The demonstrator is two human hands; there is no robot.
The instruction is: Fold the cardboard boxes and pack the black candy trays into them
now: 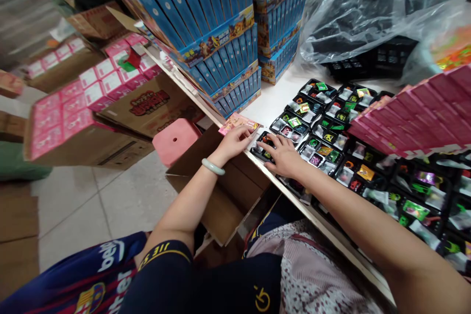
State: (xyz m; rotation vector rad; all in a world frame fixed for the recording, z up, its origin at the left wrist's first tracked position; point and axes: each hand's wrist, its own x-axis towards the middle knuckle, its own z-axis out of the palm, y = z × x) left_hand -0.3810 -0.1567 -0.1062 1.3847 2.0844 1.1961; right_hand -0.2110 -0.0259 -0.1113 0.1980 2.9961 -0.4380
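My left hand (235, 141), with a pale green bangle at the wrist, grips the near end of a flat pink box (238, 122) at the edge of the white table (272, 95). Its fingers curl over the box. My right hand (281, 153) lies with fingers spread on a black plastic tray (262, 149) of small bagged toys, right beside the pink box. Several more black trays (320, 132) of the same bagged toys cover the table to the right.
Stacks of blue boxes (217, 34) stand at the back of the table. Pink boxes (415, 113) are fanned out on the right, under a clear plastic bag (368, 5). An open cardboard carton (224, 181) and a pink stool (175, 140) sit below the table edge.
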